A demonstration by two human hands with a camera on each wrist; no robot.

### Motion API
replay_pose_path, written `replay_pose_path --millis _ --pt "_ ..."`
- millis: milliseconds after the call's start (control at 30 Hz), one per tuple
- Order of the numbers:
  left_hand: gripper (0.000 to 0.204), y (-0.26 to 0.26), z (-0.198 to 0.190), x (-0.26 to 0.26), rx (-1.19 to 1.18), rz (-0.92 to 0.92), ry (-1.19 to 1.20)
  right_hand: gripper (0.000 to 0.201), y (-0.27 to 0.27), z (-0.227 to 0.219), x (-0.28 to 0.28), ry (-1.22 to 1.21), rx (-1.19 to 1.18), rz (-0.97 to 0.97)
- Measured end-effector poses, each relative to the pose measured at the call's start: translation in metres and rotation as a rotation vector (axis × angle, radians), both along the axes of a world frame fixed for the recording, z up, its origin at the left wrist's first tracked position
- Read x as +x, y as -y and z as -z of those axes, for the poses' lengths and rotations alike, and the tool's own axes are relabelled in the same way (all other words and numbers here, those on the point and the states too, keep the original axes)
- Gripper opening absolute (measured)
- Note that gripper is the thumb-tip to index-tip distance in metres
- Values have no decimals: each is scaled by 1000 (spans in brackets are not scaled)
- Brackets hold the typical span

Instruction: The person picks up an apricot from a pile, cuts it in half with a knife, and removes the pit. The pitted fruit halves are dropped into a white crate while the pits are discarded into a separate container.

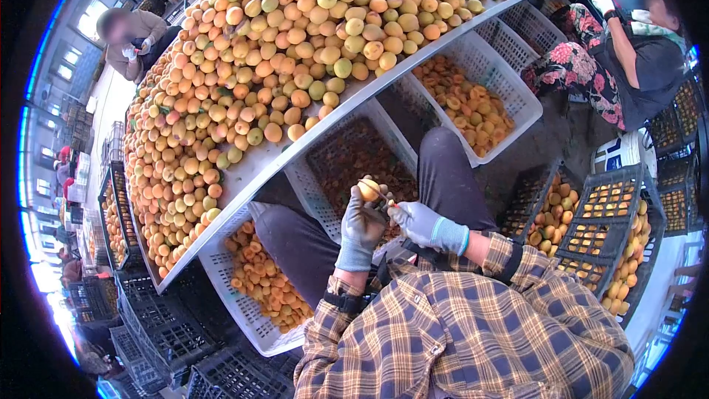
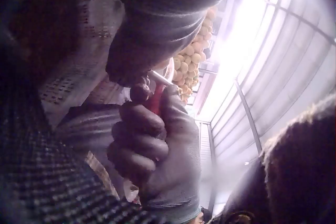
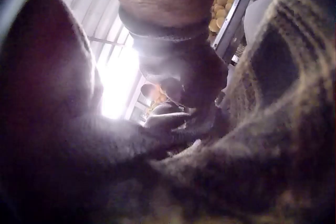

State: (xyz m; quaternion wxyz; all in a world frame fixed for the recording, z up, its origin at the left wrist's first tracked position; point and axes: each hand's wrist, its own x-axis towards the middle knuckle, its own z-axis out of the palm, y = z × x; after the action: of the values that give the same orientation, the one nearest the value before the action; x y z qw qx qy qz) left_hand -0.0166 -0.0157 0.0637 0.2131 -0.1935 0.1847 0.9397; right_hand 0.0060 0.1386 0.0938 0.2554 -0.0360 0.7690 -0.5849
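My gloved left hand [image 1: 360, 230] holds up an apricot [image 1: 368, 190] between thumb and fingers, above my lap. Close beside it, my gloved right hand [image 1: 430, 226] grips a small knife by its red handle [image 2: 157, 99]. The knife's short blade [image 2: 160, 78] points toward the left hand and the fruit. In the left wrist view, the right hand's fingers [image 2: 139, 142] curl round that handle. The right wrist view is dark, and the hand there [image 3: 178, 58] hides most of the work.
A large heap of apricots [image 1: 295, 37] covers the metal-edged table [image 1: 325, 127] ahead. White crates [image 1: 251, 325] of halved apricots stand below its edge, around my knees. Black crates [image 1: 605, 207] with apricots sit at the right. Other people [image 1: 639, 59] sit around the table.
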Motion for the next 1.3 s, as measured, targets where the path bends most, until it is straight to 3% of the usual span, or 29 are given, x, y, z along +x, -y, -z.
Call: replay_pose_path --millis 133,200,300,433,500,533,600,733,800,1000,1067,1133,1200,1267,1300 --pt "45 -7 7 13 103 40 44 39 10 12 7 -98 124 93" --pt "42 -9 12 14 54 24 1 38 6 11 3 -145 144 94" --pt "35 -1 4 9 -177 54 -168 44 -1 -2 -9 37 88 -49" --pt "35 -1 0 6 -316 42 -170 45 -3 -3 -8 118 127 -116" --pt "39 2 22 5 -14 -26 -3 45 5 2 8 97 100 3" --pt "39 -1 21 8 -13 -28 -4 42 9 14 13 -88 147 32" --pt "42 -14 18 15 19 0 -9 38 12 28 13 -127 169 76" --pt "43 -15 11 13 -81 15 20 36 11 32 -2 -124 173 89" --pt "46 -9 31 10 -106 13 4 38 10 30 -6 -87 203 28" --pt "52 -5 31 9 82 -75 20 43 19 24 6 -111 368 -22" --pt "55 -8 18 10 -16 -56 105 40 21 31 2 -157 383 -12" --pt "54 -4 26 12 28 -34 43 38 22 28 -6 -152 474 -55" --pt "56 -2 29 16 -357 -69 -293 38 16 18 -8 -146 420 -106" --pt "56 4 29 8 -159 -120 -26 39 5 -11 -6 -255 471 -226" --pt "61 3 30 5 -88 -161 123 40 0 -25 -3 -235 443 -152"
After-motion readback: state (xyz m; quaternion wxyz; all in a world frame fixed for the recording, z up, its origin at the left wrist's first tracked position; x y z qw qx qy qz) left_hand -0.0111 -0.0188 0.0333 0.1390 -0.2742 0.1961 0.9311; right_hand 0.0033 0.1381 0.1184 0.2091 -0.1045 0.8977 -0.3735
